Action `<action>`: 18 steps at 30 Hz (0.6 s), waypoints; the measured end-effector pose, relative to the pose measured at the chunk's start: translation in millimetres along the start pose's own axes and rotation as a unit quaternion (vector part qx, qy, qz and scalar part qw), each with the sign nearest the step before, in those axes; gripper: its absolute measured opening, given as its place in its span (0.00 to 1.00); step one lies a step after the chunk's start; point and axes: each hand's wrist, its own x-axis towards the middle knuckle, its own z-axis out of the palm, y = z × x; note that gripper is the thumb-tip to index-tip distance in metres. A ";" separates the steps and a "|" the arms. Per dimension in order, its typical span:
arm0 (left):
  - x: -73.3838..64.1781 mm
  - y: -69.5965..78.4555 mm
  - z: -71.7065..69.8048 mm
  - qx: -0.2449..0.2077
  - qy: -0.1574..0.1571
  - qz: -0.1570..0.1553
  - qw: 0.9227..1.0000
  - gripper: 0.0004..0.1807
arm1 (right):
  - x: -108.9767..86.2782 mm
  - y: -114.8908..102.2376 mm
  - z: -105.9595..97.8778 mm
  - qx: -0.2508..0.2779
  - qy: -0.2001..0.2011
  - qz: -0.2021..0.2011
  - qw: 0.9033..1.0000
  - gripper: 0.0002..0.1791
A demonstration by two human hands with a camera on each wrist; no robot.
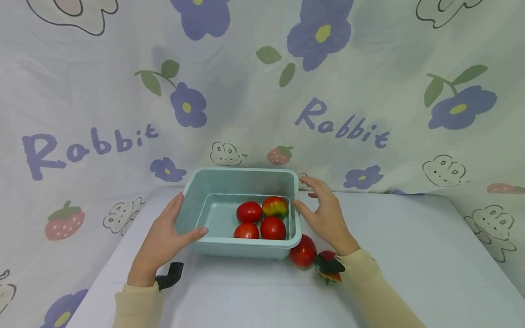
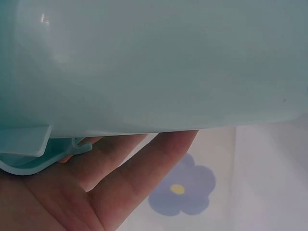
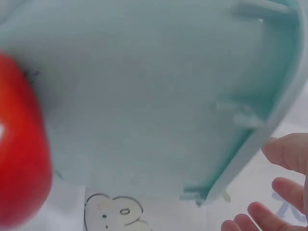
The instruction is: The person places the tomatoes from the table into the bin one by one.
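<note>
A pale blue-green plastic bin (image 1: 242,249) sits in the middle of the table. Inside it, toward the right, lie several round fruits: three plain red ones, such as the red fruit (image 1: 249,212), and a red-and-yellow fruit (image 1: 275,206). My left hand (image 1: 166,232) grips the bin's left end, thumb over the front rim and fingers along the outer wall. At the right rim is my right hand (image 1: 321,209), thumb tip right at the edge, its other fingers spread loosely beside the bin. In the right wrist view, a red fruit (image 3: 21,149) stands close to the bin's outer wall.
On the table by the bin's front right corner lies a red fruit (image 1: 303,251). Next to it, a red-and-yellow fruit (image 1: 330,277) with green at its base is partly hidden by the black wrist camera (image 1: 329,264). A patterned cloth (image 1: 246,100) hangs behind the white table (image 1: 426,255).
</note>
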 end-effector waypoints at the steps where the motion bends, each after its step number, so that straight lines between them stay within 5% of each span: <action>1: -0.1 0.1 0.1 0.000 0.000 0.000 1.000 0.58 | -1.9 1.9 -1.9 -0.006 0.000 0.001 1.000 0.32; 18: -0.3 -4.0 2.2 -0.001 0.003 -0.002 1.000 0.59 | -33.8 3.3 -24.5 -0.033 -0.029 0.031 0.999 0.31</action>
